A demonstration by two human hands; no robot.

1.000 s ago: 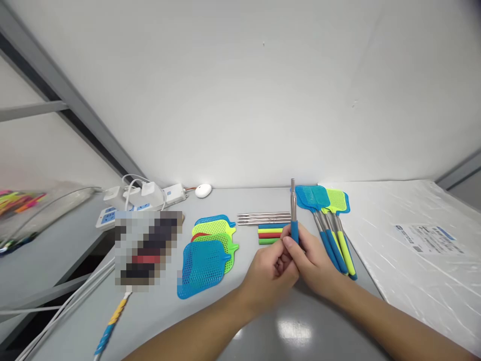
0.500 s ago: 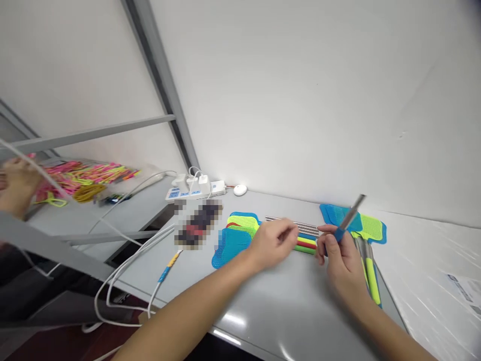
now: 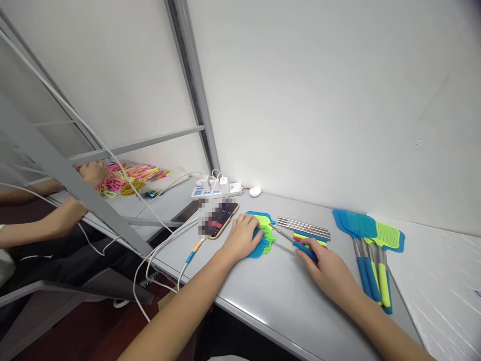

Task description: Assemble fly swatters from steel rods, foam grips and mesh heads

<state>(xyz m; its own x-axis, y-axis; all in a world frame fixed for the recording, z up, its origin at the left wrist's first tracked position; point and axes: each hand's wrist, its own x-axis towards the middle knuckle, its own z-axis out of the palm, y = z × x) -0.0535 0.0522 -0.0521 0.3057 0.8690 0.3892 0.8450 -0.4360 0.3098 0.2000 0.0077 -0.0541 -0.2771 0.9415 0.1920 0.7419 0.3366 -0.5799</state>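
My left hand (image 3: 242, 234) is over a small pile of mesh fly swatter heads, its fingers bent around a blue swatter head (image 3: 256, 249). Part of that head is hidden under the palm. Green and yellow-green heads (image 3: 265, 220) with blue edging lie beneath and beside it. In my right hand (image 3: 326, 263) is a fly swatter handle (image 3: 305, 250) with a blue grip and a thin metal rod. The rod slants left, its tip close to the necks of the heads. Behind that hand lie coloured grips (image 3: 310, 235), partly covered, and several bare metal rods (image 3: 303, 226).
Assembled fly swatters (image 3: 370, 250) lie at the right end of the grey table (image 3: 270, 301). A phone (image 3: 225, 220) on a cable, a power strip (image 3: 235, 189) and a white round device (image 3: 255, 191) are left and behind. Beyond the metal frame (image 3: 191, 75), another person's hands (image 3: 93, 173) handle colourful cords.
My left hand has moved left from beside the rods onto the swatter heads. My right hand has tipped the handle from upright to pointing left, toward the heads. The view has shifted left.
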